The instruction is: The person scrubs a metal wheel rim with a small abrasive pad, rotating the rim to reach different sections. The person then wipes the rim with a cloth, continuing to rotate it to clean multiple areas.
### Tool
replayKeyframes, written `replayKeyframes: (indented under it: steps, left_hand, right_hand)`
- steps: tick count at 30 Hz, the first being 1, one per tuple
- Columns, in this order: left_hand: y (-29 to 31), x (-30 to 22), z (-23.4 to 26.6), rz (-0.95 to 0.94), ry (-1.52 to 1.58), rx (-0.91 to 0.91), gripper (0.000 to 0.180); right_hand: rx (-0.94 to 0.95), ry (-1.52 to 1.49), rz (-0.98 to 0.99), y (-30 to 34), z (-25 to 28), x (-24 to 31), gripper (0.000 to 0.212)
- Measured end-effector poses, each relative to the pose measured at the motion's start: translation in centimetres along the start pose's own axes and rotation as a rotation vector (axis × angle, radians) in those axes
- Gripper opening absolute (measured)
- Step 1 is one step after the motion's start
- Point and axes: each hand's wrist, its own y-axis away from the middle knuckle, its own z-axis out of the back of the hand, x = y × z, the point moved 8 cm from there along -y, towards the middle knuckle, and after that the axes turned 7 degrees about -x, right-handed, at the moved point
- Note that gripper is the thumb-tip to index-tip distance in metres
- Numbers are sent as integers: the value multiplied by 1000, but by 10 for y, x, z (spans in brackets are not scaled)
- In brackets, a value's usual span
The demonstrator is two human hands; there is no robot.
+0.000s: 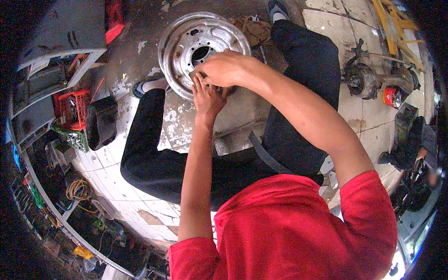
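Note:
A bare, silvery-grey steel wheel rim point(175, 44), with a round centre hole and several bolt holes, leans tilted between my feet. My right hand point(224, 67) is at its near right side, by the centre hole, with the fingers curled in. A bit of brownish material shows under those fingers, too small to name. Just below, my left hand point(208, 97) reaches up with its fingers stretched out, their tips at the rim's near part and touching or almost touching my right hand. The hands hide that part of the rim.
A brown cloth point(256, 31) lies beyond the rim. At right are an axle assembly point(366, 80), a red can point(392, 97) and another person point(422, 149). Along the left stand a grey cabinet point(70, 28), a red crate point(74, 109), a green crate point(77, 139) and a coiled yellowish cable point(78, 189).

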Motion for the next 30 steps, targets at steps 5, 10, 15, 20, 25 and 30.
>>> replayKeyframes:
  steps: [5,10,15,20,25,30]
  left_hand:
    - [-24,24,-7,-54,-84,-11,78]
    - [-52,38,-4,-10,-137,48,84]
    - [-31,22,-10,-45,-179,114,77]
    - [-19,8,-8,-29,-80,147,74]
    - [-38,28,-10,-95,-204,55,85]
    - [-65,57,-13,25,-209,118,86]
  right_hand:
    - [22,9,4,0,-1,3,38]
    - [25,35,10,3,-2,1,36]
    - [-77,-8,15,5,7,2,32]
    - [-51,25,18,2,1,0,30]
    - [1,2,21,3,-3,4,35]
    - [14,15,29,2,-3,6,37]
